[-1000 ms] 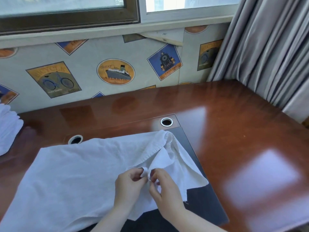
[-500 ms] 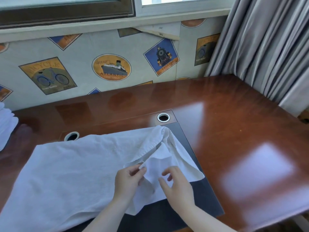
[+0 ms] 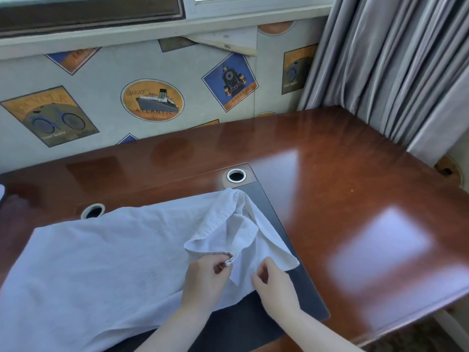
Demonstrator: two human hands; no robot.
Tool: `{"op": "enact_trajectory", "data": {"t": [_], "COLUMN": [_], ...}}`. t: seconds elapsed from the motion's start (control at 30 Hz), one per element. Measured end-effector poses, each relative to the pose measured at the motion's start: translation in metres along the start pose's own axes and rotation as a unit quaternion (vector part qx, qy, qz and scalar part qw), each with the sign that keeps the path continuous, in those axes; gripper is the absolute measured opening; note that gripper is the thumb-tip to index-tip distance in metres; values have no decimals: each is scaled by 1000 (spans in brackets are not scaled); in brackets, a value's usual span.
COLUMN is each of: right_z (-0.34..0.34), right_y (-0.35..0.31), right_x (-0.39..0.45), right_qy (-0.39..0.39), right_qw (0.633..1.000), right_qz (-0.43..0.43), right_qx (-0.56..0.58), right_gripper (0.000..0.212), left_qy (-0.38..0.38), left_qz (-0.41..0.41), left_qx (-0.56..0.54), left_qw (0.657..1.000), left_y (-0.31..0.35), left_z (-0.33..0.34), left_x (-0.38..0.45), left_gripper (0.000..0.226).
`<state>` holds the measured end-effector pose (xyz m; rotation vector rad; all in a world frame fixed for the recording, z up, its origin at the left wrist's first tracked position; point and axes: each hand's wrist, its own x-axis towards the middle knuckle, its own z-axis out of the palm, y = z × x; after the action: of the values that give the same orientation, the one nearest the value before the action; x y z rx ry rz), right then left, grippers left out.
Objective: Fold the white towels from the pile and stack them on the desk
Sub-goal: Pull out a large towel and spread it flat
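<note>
We see the white towel (image 3: 101, 262) spread rumpled along the counter's (image 3: 355, 174) near edge, our left hand (image 3: 205, 278) pinching its folded-back corner, our right hand (image 3: 274, 283) gripping cloth beside it.

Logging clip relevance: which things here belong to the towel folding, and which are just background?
Job:
white towel, spread out, right end bunched
left hand, pinching a towel corner
right hand, fingers curled at the towel
desk

Background:
curtain
wallpaper
cable holes
window frame
</note>
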<state>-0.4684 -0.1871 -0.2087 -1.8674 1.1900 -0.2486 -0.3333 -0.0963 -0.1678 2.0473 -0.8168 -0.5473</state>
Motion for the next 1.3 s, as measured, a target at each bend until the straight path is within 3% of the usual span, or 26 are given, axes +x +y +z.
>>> {"op": "enact_trajectory", "data": {"t": [0.17, 0.4, 0.53, 0.6, 0.67, 0.7, 0.77, 0.83, 0.9, 1.07, 1.3], "right_z": [-1, -4, -8, -16, -31, -37, -45, -46, -42, -18, -19], "right_y": [-37, -40, -33, -21, -5, 4, 18, 23, 20, -19, -54], "right_x": [0, 0, 2, 10, 21, 26, 35, 38, 33, 8, 11], "right_qy": [-8, 15, -22, 76, 205, 223, 175, 125, 118, 40, -10], "right_qw": [976, 952, 958, 976, 977, 975, 980, 988, 992, 990, 970], "right_qz": [-45, -11, -23, -32, -16, 5, 52, 80, 52, -93, -112], "right_qx": [214, 307, 285, 204, 55, -14, -76, -37, 5, 103, 214], "right_gripper": [13, 11, 8, 8, 21, 30, 40, 29, 18, 22, 11], "left_qy": [-16, -37, -46, -32, -19, -13, -4, 7, 22, 45, -1], "left_qz": [41, 99, 81, 45, 22, 17, 3, -22, -42, -29, 54], "left_qx": [21, 71, 66, 49, 32, 23, 3, -25, -49, -54, -28], "left_qw": [999, 992, 993, 997, 999, 999, 1000, 999, 998, 997, 998], "left_y": [5, 4, -2, -4, -3, -3, -4, -5, -5, -1, 1], "left_z": [2, 1, 1, 0, 0, 1, 2, 3, 2, 3, 6], "left_x": [-1, 0, 4, 7, 9, 9, 9, 9, 11, 16, 15], "left_gripper": [19, 10, 8, 12, 13, 14, 13, 11, 13, 21, 15]}}
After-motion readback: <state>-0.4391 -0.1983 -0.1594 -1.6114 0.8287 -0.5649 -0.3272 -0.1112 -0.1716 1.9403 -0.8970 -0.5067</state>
